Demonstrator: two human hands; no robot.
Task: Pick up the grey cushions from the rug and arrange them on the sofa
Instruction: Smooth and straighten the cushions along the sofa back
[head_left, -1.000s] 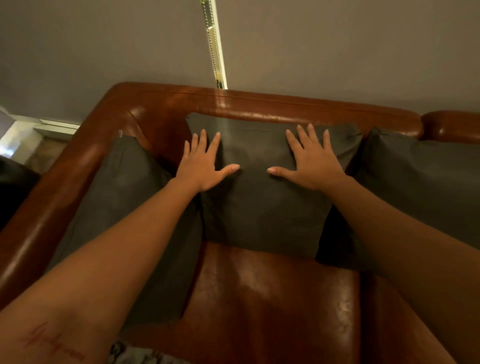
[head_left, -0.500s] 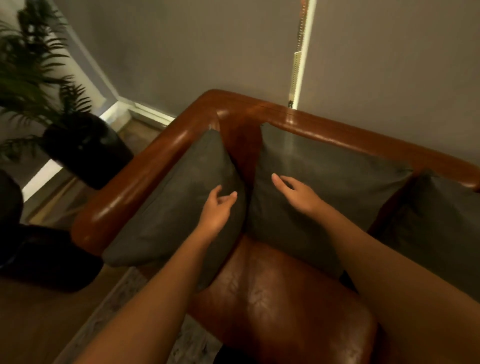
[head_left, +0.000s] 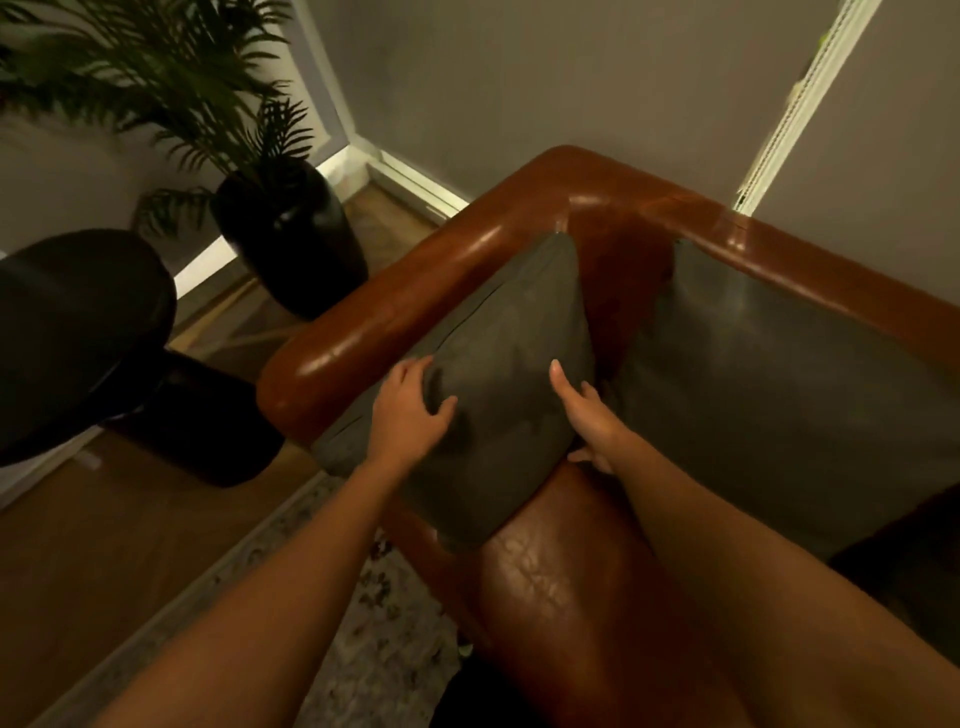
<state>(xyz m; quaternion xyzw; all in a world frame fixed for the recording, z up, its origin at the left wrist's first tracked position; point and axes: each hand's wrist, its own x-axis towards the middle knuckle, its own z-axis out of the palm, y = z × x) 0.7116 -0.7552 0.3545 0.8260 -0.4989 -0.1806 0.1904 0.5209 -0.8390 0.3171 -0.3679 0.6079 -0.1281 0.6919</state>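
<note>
nearest, both forearms are seen reaching in from the bottom edge. under the l. arm a patterned rug (head_left: 363, 654) is laid, its long edge running diagonally against wood floor (head_left: 104, 561). btw. the arms the seat of the brown leather sofa (head_left: 545, 587) is seen. a grey cushion (head_left: 509, 358) is stood on its lower corner at the seat's l. end and leaned on the armrest (head_left: 363, 335), its top corner reaching the rail. the l. hand (head_left: 410, 410) is clamped on the cushion's l. edge: fingers curled over the seam, thumb pressed on the face. the r. hand (head_left: 589, 421) is laid along the r. edge w/ fingers fairly straight and thumb low by the bottom edge. the hands are held apart, one per side. just r. of it a second cushion (head_left: 779, 395) is stood against the backrest. a narrow strip of leather is shown btw. the two at the corner. beyond the armrest a stretch of floor is seen, hemmed by a black rounded object (head_left: 78, 338) at far l. and a black pot (head_left: 291, 234) w/ a palm-like plant (head_left: 171, 78) in the room corner. white skirting (head_left: 415, 182) is run along the grey wall. a white strip (head_left: 800, 104) is fixed up the wall behind the sofa.
</note>
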